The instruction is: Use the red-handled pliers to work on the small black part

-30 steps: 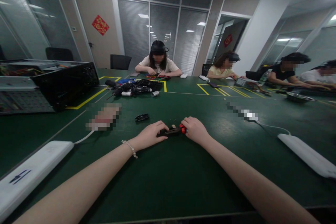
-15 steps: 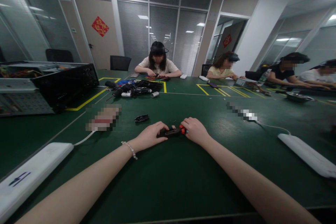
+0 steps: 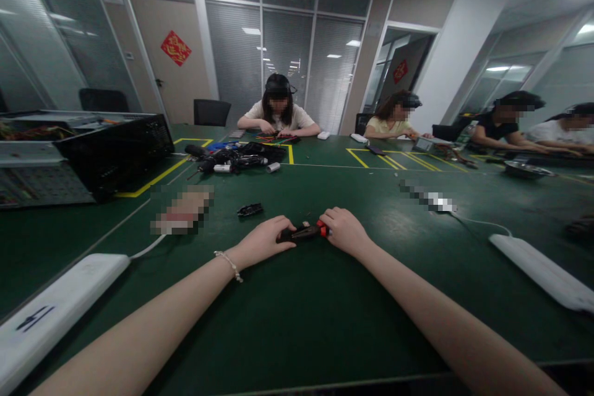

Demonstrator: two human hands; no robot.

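My right hand (image 3: pixel 342 230) is closed around the red handles of a pair of pliers (image 3: pixel 306 232), whose dark jaws point left. My left hand (image 3: pixel 271 236) grips a small black part (image 3: pixel 286 235) between thumb and fingers, at the tip of the jaws. Its exact kind is hard to make out, and the fingers cover much of it. A small pale piece (image 3: pixel 305 224) shows just behind the pliers. Beyond my left hand, a black plastic piece (image 3: pixel 250 210) lies apart on the green table (image 3: pixel 297 322).
At the left stands an open computer case (image 3: pixel 116 154). A heap of black tools and cables (image 3: pixel 236 158) lies farther back. White power banks (image 3: pixel 69 297) with cables flank my arms. A metal bowl (image 3: pixel 529 170) sits at far right. Several people work across the table.
Both hands stay almost in place, still holding the pliers and the black part. The jaws look slightly turned; the whole view has shifted a little.
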